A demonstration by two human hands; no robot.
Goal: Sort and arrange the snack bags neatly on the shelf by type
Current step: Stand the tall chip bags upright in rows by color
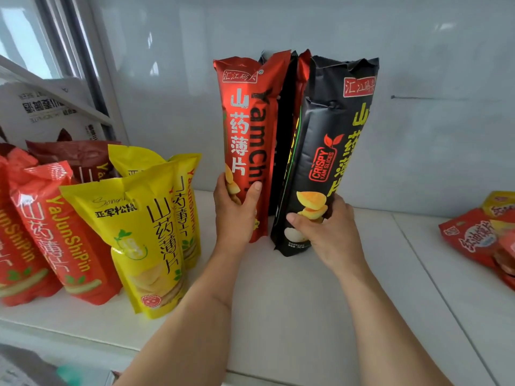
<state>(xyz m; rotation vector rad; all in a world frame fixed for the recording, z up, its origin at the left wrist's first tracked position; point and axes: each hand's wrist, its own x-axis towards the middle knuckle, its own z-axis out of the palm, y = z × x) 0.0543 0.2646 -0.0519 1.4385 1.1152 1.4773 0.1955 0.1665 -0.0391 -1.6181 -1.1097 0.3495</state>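
White shelf (320, 316): fills the lower half of the frame, seamed at right, backed by a pale glossy wall (418, 65).

Window frame (83, 65): upper left, with a white printed carton (41, 112) below it.

Tall black yam-chip bag (326, 151): centre right of frame, upright, slightly tilted, base on the shelf, leaning toward the wall. More black and red bags of the same tall kind packed behind it, only edges showing.

Tall red yam-chip bag (248, 129): centre of frame, upright, just left of the black one and touching the pack between them; lower end at shelf level.

Yellow pouch (133, 232): lower left, standing, with a second yellow pouch (186, 207) close behind it.

Orange-red pouches (58, 229): far left, standing in a leaning row, touching the yellow pouch. Darker red pouch (75, 157) behind them.

Red flat snack packets (479, 238): right edge, lying in a loose heap, a yellow packet (498, 204) at the back of it.

Left hand (237, 215): centre, wrapped round the lower part of the red tall bag, thumb across its front, fingers behind.

Right hand (326, 224): centre right, gripping the lower part of the black tall bag, thumb on the front face, fingers curled round its right edge.
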